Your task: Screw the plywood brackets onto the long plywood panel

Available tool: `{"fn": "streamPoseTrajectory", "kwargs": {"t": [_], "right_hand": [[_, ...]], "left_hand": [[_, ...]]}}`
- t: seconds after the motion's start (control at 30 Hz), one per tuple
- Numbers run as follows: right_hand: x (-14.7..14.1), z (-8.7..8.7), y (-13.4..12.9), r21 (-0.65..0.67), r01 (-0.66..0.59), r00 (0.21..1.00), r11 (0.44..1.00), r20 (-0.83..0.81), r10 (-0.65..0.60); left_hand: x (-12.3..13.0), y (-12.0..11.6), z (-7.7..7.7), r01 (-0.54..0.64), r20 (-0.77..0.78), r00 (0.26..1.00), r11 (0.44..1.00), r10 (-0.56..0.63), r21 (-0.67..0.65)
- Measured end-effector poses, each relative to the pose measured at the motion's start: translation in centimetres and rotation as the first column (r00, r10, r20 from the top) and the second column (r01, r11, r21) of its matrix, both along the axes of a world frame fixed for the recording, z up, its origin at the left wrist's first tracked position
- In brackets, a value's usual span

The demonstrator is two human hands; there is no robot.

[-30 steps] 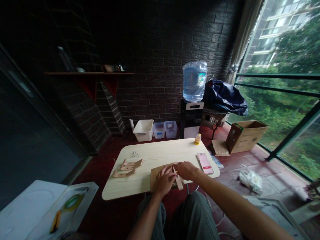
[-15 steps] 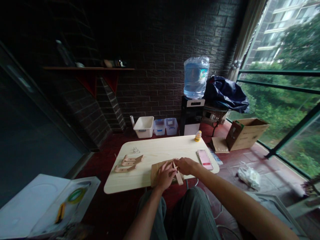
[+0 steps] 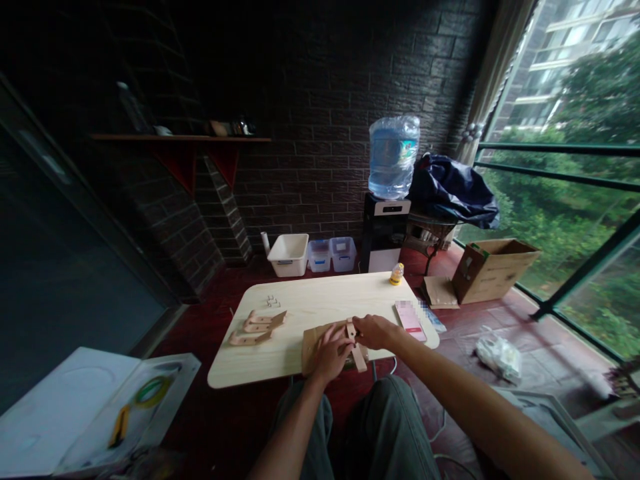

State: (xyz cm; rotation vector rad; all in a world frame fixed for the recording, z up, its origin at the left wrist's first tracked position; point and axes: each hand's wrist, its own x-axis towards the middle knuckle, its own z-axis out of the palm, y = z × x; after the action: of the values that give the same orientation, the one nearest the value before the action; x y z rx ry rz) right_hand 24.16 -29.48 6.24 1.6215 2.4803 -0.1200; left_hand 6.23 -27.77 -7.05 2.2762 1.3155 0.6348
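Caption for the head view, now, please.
Left hand and right hand at a wooden strip over brown cardboard, wooden hooks beside them on the pale table.

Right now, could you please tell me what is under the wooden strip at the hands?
Under the wooden strip is a brown, cardboard-like piece, resting on the table. The left hand covers part of that piece, so what lies beneath its fingers cannot be seen.

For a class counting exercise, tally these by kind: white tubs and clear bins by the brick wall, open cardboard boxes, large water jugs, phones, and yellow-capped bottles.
White tub: 1
Clear bins: 2
Open cardboard box: 1
Large water jug: 1
Phone: 1
Yellow-capped bottle: 1
Total: 7
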Motion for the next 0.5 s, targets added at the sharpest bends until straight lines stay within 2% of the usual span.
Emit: {"fn": "streamPoseTrajectory", "kwargs": {"t": [0.13,0.27,0.5], "right_hand": [[-0.2,0.2,0.0,0.018,-0.049,0.999,0.999,0.022,0.049],[-0.5,-0.5,0.2,0.029,-0.073,0.997,0.997,0.002,0.073],[0.1,-1.0,0.6,0.01,-0.01,1.0,1.0,0.0,0.01]], "left_hand": [[0.0,-0.1,0.0,-0.009,0.005,1.0,1.0,0.009,0.014],[0.0,-0.2,0.1,-0.001,0.002,1.0,1.0,0.001,0.022],[0.0,0.0,0.1,-0.003,-0.007,1.0,1.0,0.003,0.002]]}}
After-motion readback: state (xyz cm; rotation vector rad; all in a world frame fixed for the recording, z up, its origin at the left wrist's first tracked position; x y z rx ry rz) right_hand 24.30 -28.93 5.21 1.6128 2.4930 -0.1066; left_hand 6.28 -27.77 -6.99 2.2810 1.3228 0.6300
